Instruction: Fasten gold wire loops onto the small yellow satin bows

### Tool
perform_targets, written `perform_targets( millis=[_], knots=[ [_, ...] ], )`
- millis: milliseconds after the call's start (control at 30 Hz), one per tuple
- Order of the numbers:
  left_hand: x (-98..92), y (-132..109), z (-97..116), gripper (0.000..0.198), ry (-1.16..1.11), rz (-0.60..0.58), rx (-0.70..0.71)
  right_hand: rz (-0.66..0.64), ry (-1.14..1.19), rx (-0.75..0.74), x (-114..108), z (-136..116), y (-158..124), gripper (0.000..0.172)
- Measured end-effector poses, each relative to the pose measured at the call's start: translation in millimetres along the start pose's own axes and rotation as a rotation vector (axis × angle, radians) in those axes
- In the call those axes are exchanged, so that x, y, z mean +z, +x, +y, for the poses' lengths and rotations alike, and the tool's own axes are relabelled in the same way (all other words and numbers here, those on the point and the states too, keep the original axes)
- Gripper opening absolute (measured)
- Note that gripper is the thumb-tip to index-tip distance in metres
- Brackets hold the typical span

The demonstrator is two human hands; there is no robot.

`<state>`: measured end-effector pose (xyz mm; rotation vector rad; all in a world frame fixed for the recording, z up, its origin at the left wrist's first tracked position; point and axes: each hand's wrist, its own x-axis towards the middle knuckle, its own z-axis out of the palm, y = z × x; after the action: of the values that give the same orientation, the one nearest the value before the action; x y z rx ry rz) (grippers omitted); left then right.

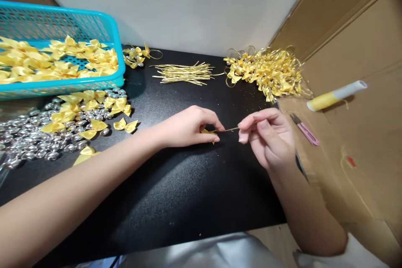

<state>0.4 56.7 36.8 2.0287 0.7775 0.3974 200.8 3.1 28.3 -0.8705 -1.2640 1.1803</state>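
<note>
Over the middle of the black table (176, 184), my left hand (194, 125) pinches a yellow ribbon bow (207, 131), mostly hidden behind the fingers. From it a thin gold cord (231, 129) stretches right to my right hand (266, 136), whose fingers are closed on the cord's other end. Behind the hands lies a bundle of cut gold cords (185, 73). To its right is a heap of yellow bows with gold loops and silver beads (270, 71). Loose yellow bows (125, 125) and many silver beads (34, 138) lie left of my left arm.
A turquoise basket (121, 50) full of yellow bows stands at the back left. Beside it sits a small cluster of looped bows (138, 55). Pink-handled snips (305, 130) and a yellow-and-white tube (336, 95) lie at the right, by cardboard (370, 142). A white wall rises behind.
</note>
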Motion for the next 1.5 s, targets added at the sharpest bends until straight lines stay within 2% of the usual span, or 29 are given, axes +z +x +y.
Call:
perform_targets(
  millis=[167, 300, 333, 433, 500, 533, 633, 733, 833, 933, 1033, 1200, 1267, 1367, 1500],
  knots=[
    [8.2, 4.5, -14.9, 0.017, -0.069, -0.017, 0.024, 0.076, 0.028, 0.018, -3.6, 0.0, 5.8, 0.020],
    [19.2, 4.7, -13.3, 0.023, -0.033, 0.197, -0.008, 0.097, 0.016, 0.046, -3.3, -1.6, 7.6, 0.026],
    [20.0, 5.9, -11.0, 0.027, -0.040, 0.216, 0.012, 0.089, 0.024, 0.046, -2.8, -2.2, 7.7, 0.026],
    [17.9, 10.5, -4.6, 0.023, -0.112, 0.099, 0.070, 0.077, 0.038, 0.037, -3.2, -2.1, 8.7, 0.026],
    [15.7, 11.7, -3.1, 0.021, -0.242, 0.038, 0.019, 0.115, 0.054, 0.022, -5.2, 0.7, 10.2, 0.024],
    [15.3, 11.4, -3.5, 0.024, -0.343, 0.052, -0.024, 0.143, 0.060, 0.012, -6.4, 3.0, 11.0, 0.022],
    [18.4, 8.7, -6.5, 0.034, -0.748, 0.230, -0.114, 0.173, 0.002, 0.033, -7.4, 11.6, 11.9, 0.017],
    [25.1, 7.1, -8.3, 0.034, -1.078, 0.414, -0.170, 0.062, -0.136, 0.127, -2.0, 18.6, 8.3, 0.018],
    [30.1, 7.6, -8.6, 0.029, -1.225, 0.496, -0.245, -0.055, -0.201, 0.167, 4.6, 22.3, 2.8, 0.017],
    [31.7, 7.9, -10.6, 0.027, -1.262, 0.545, -0.287, -0.063, -0.229, 0.173, 5.6, 25.6, 0.7, 0.015],
    [31.7, 7.7, -15.3, 0.025, -1.259, 0.540, -0.296, 0.027, -0.180, 0.204, 1.9, 29.8, 3.5, 0.017],
    [35.8, 9.1, -21.3, 0.028, -1.109, 0.484, -0.297, 0.262, 0.119, 0.246, -4.7, 29.5, 10.6, 0.015],
    [38.6, 10.0, -21.3, 0.027, -1.058, 0.471, -0.300, 0.295, 0.214, 0.231, -4.5, 25.5, 10.6, 0.015],
    [40.4, 11.0, -20.1, 0.026, -1.047, 0.465, -0.323, 0.208, 0.226, 0.230, 0.9, 22.2, 6.6, 0.018],
    [36.5, 11.2, -21.9, 0.027, -1.195, 0.472, -0.342, 0.023, 0.088, 0.274, 10.1, 32.0, 0.0, 0.020]
  ],
)
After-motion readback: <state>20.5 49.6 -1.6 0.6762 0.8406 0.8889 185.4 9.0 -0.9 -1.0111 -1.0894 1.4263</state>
